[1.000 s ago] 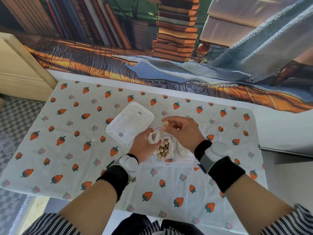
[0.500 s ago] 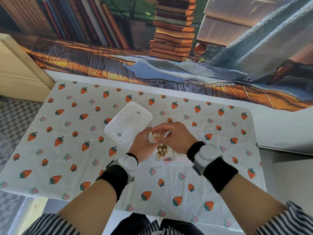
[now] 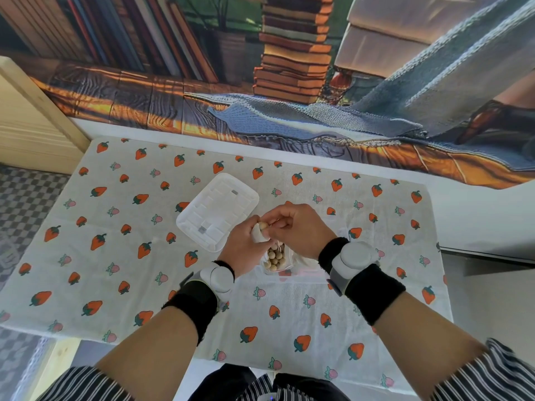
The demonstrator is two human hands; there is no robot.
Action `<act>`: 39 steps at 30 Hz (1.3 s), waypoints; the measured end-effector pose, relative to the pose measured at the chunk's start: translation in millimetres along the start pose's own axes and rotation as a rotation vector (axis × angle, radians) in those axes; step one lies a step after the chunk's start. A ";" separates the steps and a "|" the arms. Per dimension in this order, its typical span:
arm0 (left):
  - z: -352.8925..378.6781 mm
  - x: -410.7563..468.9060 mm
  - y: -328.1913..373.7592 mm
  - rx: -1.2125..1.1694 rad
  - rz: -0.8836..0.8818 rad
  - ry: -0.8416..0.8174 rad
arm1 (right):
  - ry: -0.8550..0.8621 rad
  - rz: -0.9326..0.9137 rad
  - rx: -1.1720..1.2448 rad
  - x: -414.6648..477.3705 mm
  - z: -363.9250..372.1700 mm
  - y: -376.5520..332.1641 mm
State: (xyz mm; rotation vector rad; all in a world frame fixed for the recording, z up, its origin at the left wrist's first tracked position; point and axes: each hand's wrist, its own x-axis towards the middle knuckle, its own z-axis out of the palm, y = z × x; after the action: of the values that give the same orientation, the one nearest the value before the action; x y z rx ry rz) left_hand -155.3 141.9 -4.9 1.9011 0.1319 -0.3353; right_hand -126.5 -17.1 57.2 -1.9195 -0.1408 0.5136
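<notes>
My left hand point(image 3: 244, 246) grips a small white spool point(image 3: 257, 234) over the middle of the table. My right hand point(image 3: 298, 230) pinches a round beige wooden bead point(image 3: 263, 226) right at the top of that spool, the two hands touching. A thin pale string point(image 3: 279, 248) hangs below them. Just under the hands stands a small clear box point(image 3: 276, 260) holding several more beige beads.
A white plastic lid or tray point(image 3: 217, 211) lies upside down left of the hands. The table carries a strawberry-print cloth point(image 3: 115, 250). A wall mural point(image 3: 289, 68) of books backs the table; a wooden unit point(image 3: 31, 125) stands at far left.
My right hand has brought the bead down and leftward from above the box to the spool in my left hand. My left hand has stayed about where it was.
</notes>
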 end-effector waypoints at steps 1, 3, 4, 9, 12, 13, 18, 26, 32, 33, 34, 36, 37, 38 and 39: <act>-0.4 0.9 -0.7 0.005 -0.001 0.006 | 0.012 0.004 -0.007 0.4 0.1 0.1; -1.0 2.8 -2.1 0.028 0.011 0.014 | 0.030 -0.014 -0.057 1.4 0.2 0.1; -0.8 3.7 -2.5 0.041 0.018 0.014 | 0.037 -0.026 -0.100 2.2 0.2 0.1; 1.1 5.1 1.7 0.036 0.022 0.005 | 0.049 -0.015 -0.243 8.4 0.9 0.0; 0.7 4.3 2.5 0.011 0.026 -0.002 | 0.002 0.055 -0.238 11.3 0.0 1.8; 0.5 4.0 2.2 0.007 0.016 -0.002 | -0.011 0.070 -0.233 11.7 -0.2 1.5; -1.2 3.6 -1.5 0.023 -0.012 0.017 | 0.011 0.093 -0.207 15.2 0.3 1.5; -11.9 -2.3 1.8 -0.105 -0.023 -0.033 | 0.110 0.087 -0.170 18.9 2.8 8.2; -15.9 1.6 11.4 0.053 -0.033 0.230 | 0.130 0.139 -0.134 17.9 4.4 9.9; -16.9 2.0 13.0 0.093 -0.027 0.224 | 0.131 0.150 -0.126 17.6 4.8 9.5; -17.9 2.0 13.6 0.118 -0.022 0.211 | 0.130 0.163 -0.116 17.1 5.3 8.9; -19.0 1.9 13.2 0.116 -0.015 0.169 | 0.122 0.185 -0.107 16.2 6.4 7.7; -18.9 1.6 13.1 0.110 -0.013 0.156 | 0.111 0.194 -0.106 15.9 7.1 7.4; -18.4 1.2 12.7 0.102 -0.016 0.149 | 0.093 0.205 -0.102 15.1 7.7 7.3; -18.9 1.1 12.4 0.084 -0.015 0.147 | 0.072 0.215 -0.097 14.6 8.6 7.1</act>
State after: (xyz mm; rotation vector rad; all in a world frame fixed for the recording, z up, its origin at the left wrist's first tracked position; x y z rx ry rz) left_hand -147.9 155.2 11.9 2.0084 0.2331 -0.2141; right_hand -117.8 -7.8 43.9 -2.0578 0.0899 0.5887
